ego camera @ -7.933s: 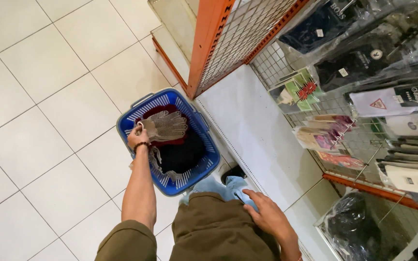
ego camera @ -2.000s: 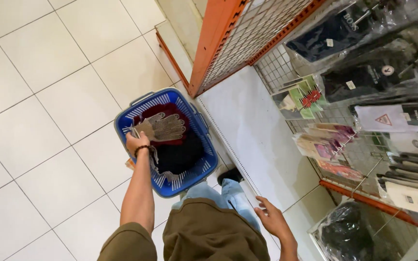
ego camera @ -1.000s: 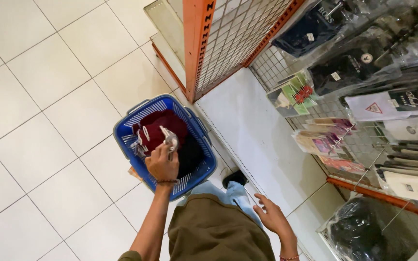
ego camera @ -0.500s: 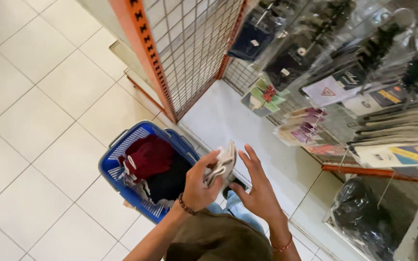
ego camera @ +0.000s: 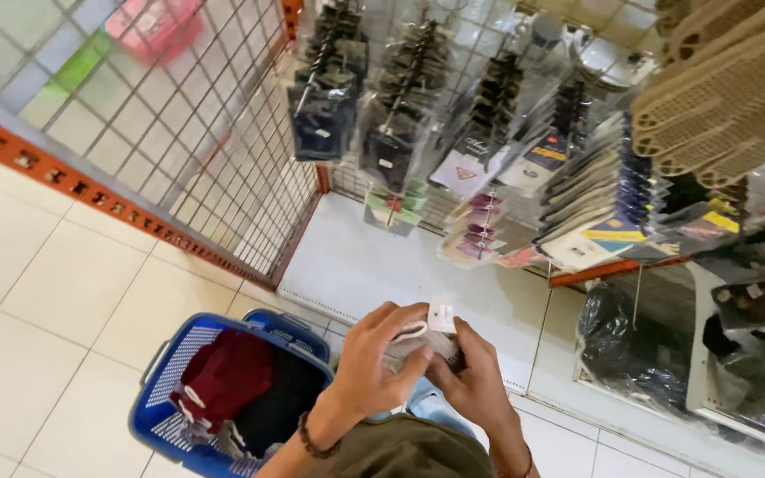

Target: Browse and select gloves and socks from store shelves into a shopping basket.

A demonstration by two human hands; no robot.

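i've got a small folded pair of grey socks (ego camera: 418, 341) pinched between both hands low in the middle of my view, my left hand (ego camera: 378, 363) curled round it from nine o'clock and my right hand (ego camera: 475, 385) closed on it from three o'clock, so the white tag (ego camera: 441, 316) at twelve o'clock stands up where i can see it. the fabric looks soft and pale with a white edge, mostly hidden by my fingers. the blue basket (ego camera: 170, 372) sits on the tiled floor at about eight o'clock from my hands, holding dark red and black cloth, and packaged goods hang on the wire rack (ego camera: 223, 159) up at twelve.
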